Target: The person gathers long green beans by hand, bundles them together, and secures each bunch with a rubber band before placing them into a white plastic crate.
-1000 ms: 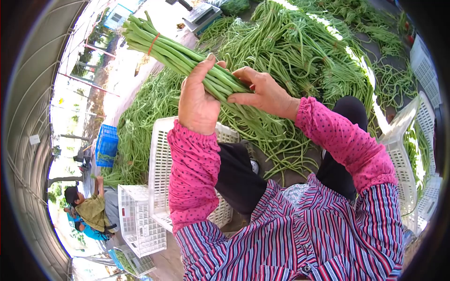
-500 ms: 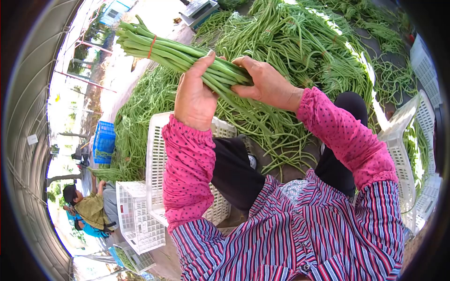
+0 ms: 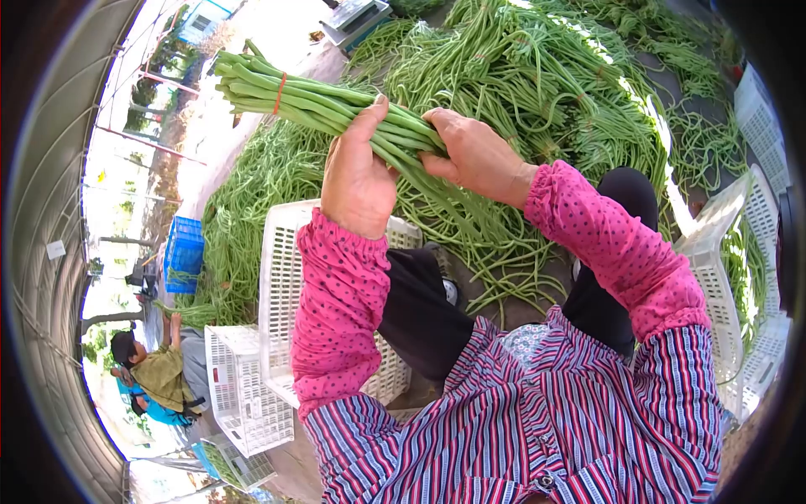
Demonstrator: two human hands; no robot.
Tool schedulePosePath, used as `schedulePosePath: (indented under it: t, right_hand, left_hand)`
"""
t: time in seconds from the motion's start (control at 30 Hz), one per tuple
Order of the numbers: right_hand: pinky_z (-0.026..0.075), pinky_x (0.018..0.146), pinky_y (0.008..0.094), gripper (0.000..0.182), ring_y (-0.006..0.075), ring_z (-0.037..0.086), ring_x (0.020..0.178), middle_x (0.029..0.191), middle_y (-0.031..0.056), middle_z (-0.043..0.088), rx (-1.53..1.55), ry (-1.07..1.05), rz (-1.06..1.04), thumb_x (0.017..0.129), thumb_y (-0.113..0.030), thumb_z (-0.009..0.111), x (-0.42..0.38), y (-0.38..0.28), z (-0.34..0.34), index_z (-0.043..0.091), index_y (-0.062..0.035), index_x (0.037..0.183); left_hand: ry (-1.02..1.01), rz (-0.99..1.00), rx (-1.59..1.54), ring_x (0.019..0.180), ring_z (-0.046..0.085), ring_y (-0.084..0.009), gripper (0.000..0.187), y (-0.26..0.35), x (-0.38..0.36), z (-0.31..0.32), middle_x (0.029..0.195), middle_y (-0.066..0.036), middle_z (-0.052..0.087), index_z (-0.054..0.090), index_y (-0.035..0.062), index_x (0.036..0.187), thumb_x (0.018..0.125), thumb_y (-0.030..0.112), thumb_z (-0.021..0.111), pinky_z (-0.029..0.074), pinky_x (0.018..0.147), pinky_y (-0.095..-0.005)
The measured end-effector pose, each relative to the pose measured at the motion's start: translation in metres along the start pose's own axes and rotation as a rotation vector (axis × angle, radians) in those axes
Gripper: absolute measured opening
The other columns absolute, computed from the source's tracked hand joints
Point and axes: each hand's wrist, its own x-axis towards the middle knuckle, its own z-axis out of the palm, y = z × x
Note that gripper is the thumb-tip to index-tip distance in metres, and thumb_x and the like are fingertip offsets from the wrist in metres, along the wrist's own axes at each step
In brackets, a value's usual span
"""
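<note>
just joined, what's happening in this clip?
A person in pink dotted sleeves holds a bundle of long green beans in both hands: left hand and right hand grip its middle. An orange rubber band binds the far end. Loose green beans cover the ground ahead; a white slatted plastic crate sits below. Another person crouches at the far left.

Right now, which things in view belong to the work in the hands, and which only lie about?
In use:
left hand
right hand
bean bundle, gripped by both
red band around it

Lying about:
loose bean pile
white crate
blue crate
scale
seated person
</note>
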Motion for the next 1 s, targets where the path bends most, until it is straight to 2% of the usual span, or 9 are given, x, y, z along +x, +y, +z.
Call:
schedulePosePath:
  t: [0.07,0.3,0.4,0.43,0.53,0.6,0.8,0.83,1.0]
  right_hand:
    - [0.048,0.075,0.0410,0.038,0.0374,0.061,0.086,0.091,0.0231,0.060,0.000,-0.002,0.012,0.077,-0.017,0.066,-0.001,-0.001,0.003,0.053,0.0059,0.105]
    - [0.050,0.077,0.0402,0.040,0.0355,0.062,0.087,0.089,0.0241,0.061,0.167,0.020,0.236,0.073,-0.021,0.067,-0.002,0.008,0.014,0.053,0.0049,0.100]
    - [0.049,0.078,0.0395,0.037,0.0349,0.062,0.088,0.089,0.0222,0.062,0.443,0.046,0.244,0.073,-0.019,0.066,0.005,0.011,0.012,0.054,0.0043,0.099]
    - [0.050,0.071,0.0372,0.042,0.0287,0.063,0.077,0.085,0.0186,0.062,0.392,0.036,0.131,0.074,-0.014,0.069,0.006,0.014,0.014,0.052,0.0015,0.109]
    - [0.050,0.072,0.0404,0.045,0.0337,0.063,0.081,0.088,0.0200,0.063,-0.005,-0.025,-0.062,0.075,-0.016,0.069,0.008,0.023,0.009,0.049,-0.0001,0.112]
    - [0.050,0.072,0.0431,0.047,0.0374,0.062,0.084,0.088,0.0206,0.063,-0.061,-0.023,-0.055,0.075,-0.017,0.068,0.013,0.023,0.004,0.047,-0.0004,0.113]
    - [0.050,0.068,0.0381,0.041,0.0300,0.065,0.072,0.079,0.0185,0.065,0.108,-0.127,0.171,0.072,-0.022,0.073,0.006,0.030,0.014,0.055,-0.0004,0.102]
    - [0.051,0.074,0.0397,0.043,0.0314,0.066,0.078,0.089,0.0194,0.066,0.123,-0.083,0.272,0.072,-0.027,0.072,0.006,0.024,0.007,0.058,-0.0002,0.102]
    - [0.051,0.070,0.0400,0.039,0.0332,0.065,0.077,0.081,0.0199,0.066,-0.054,-0.019,0.180,0.072,-0.027,0.071,-0.010,0.016,0.021,0.060,0.0003,0.098]
  left_hand:
    - [0.054,-0.044,-0.091,0.081,0.059,-0.0170,0.013,-0.005,0.004,-0.002,0.087,-0.004,0.061,0.058,0.0076,0.096,0.086,0.014,0.065,0.046,0.075,-0.0330]
    - [0.076,0.003,-0.064,0.089,0.061,-0.0244,0.017,-0.013,0.005,-0.004,0.094,-0.009,0.061,0.055,0.0041,0.101,0.091,0.017,0.059,0.049,0.084,-0.0410]
    - [0.063,0.013,-0.096,0.081,0.058,-0.0164,0.014,-0.003,-0.002,0.004,0.088,-0.003,0.060,0.058,0.0083,0.098,0.087,0.016,0.063,0.046,0.074,-0.0322]
    - [0.058,0.033,-0.059,0.085,0.059,-0.0200,0.015,-0.001,-0.003,0.004,0.092,-0.006,0.061,0.057,0.0068,0.100,0.089,0.016,0.062,0.047,0.079,-0.0366]
    - [0.049,0.059,-0.021,0.091,0.060,-0.0228,0.017,-0.004,-0.007,0.002,0.097,-0.008,0.061,0.055,0.0062,0.103,0.090,0.017,0.060,0.048,0.083,-0.0415]
    - [0.115,0.111,0.027,0.087,0.057,-0.0162,0.021,-0.002,-0.013,0.007,0.091,-0.003,0.060,0.058,0.0091,0.103,0.085,0.018,0.066,0.045,0.078,-0.0347]
    - [0.112,0.272,0.083,0.088,0.059,-0.0176,0.026,-0.003,-0.014,0.010,0.098,-0.006,0.059,0.057,0.0032,0.103,0.084,0.017,0.067,0.049,0.077,-0.0333]
    - [0.161,0.387,0.098,0.087,0.059,-0.0168,0.028,-0.003,-0.015,0.014,0.097,-0.006,0.059,0.056,0.0020,0.103,0.083,0.017,0.068,0.049,0.076,-0.0328]
    - [0.191,0.603,0.207,0.085,0.057,-0.0141,0.024,-0.004,-0.011,0.006,0.097,-0.008,0.060,0.060,-0.0008,0.096,0.081,0.015,0.070,0.050,0.073,-0.0322]
